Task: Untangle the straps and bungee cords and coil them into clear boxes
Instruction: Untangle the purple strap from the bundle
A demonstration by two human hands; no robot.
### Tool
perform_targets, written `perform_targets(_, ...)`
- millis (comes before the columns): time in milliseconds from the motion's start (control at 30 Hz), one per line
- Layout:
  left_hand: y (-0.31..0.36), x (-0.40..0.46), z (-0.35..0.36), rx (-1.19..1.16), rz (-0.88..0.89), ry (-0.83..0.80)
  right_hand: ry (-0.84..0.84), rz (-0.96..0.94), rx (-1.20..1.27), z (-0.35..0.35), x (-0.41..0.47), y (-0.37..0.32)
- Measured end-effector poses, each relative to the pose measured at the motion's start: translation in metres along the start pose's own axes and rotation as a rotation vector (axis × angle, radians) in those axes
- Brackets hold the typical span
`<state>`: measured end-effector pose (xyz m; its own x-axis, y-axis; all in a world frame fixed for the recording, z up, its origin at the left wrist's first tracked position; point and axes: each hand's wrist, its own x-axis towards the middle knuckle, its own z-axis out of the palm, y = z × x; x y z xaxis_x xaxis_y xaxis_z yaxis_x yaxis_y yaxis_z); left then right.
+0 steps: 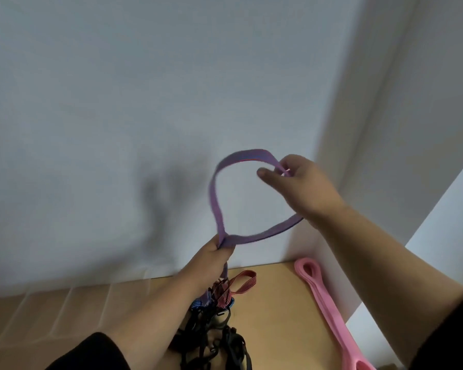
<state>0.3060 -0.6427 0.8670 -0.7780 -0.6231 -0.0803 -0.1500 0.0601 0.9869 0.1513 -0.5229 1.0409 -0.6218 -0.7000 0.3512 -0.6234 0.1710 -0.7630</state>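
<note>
Your left hand gripped the purple strap in a closed fist, raised above the table in front of a pale wall. Up and to the right of that fist, your right hand pinched the strap's far part between thumb and fingers. Between the two grips the strap formed one open, rounded loop, with its two runs meeting at your left fist. Below your left fist, the strap dropped into a tangle of straps and cords lying on the wooden table: red striped webbing, a bit of blue, and many black cords, knotted too tightly to tell apart. One red striped loop stuck out of the tangle to the right. Further right, under your right forearm, a pink band lay flat on the table, apart from the tangle. Both your sleeves were black.
</note>
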Motion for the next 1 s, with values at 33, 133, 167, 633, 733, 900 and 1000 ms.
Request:
perform_targets(33, 0.006, 0.001, 0.001, -0.047, 0.007, 0.007, -0.006, -0.064, -0.131, 0.001, 0.000, 0.002)
perform_targets(133, 0.015, 0.004, 0.001, -0.078, 0.036, 0.038, -0.190, -0.112, -0.396, 0.019, -0.012, 0.010)
perform_targets(167, 0.015, 0.004, 0.001, -0.079, 0.033, 0.034, -0.269, -0.101, -0.454, 0.028, -0.018, 0.015)
perform_targets(633, 0.005, -0.003, 0.002, -0.663, -0.089, 0.187, -0.818, -0.141, -0.537, 0.096, -0.077, 0.072)
perform_targets(733, 0.003, -0.005, 0.002, -0.734, -0.121, 0.246, -0.868, -0.205, -0.585, 0.107, -0.086, 0.080)
perform_targets(900, -0.001, -0.008, -0.004, -0.697, -0.125, 0.218, -0.913, -0.134, -0.481, 0.108, -0.089, 0.088)
perform_targets(1000, -0.008, -0.011, -0.002, -0.608, -0.142, 0.211, -0.821, -0.037, -0.315, 0.102, -0.087, 0.090)
